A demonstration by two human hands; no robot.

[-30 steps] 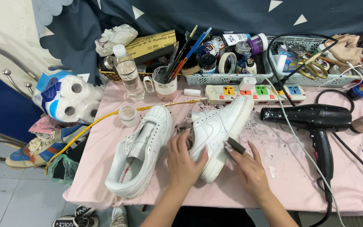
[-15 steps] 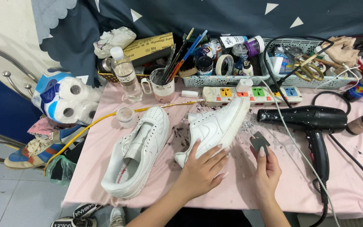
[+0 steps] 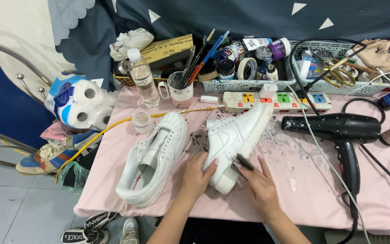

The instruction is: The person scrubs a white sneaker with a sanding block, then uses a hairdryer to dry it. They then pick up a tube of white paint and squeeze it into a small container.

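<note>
Two white sneakers lie on a pink-covered table (image 3: 321, 190). The right sneaker (image 3: 233, 135) rests on its side, sole facing right. My left hand (image 3: 196, 175) presses on its heel end and holds it. My right hand (image 3: 259, 184) grips a small dark flat tool (image 3: 244, 162) whose tip touches the sneaker's sole edge near the heel. The left sneaker (image 3: 156, 156) lies untouched beside my left hand, its tongue pulled open.
A black hair dryer (image 3: 339, 131) and its cord lie to the right. A power strip (image 3: 278, 101), a mug of brushes (image 3: 181, 90), a water bottle (image 3: 141, 79), baskets of supplies and toilet rolls (image 3: 80, 104) crowd the back. Dark flakes litter the cloth.
My right hand, lifted off with the tool half a second ago, has come back to the sneaker's sole edge. My left hand has shifted back onto the heel.
</note>
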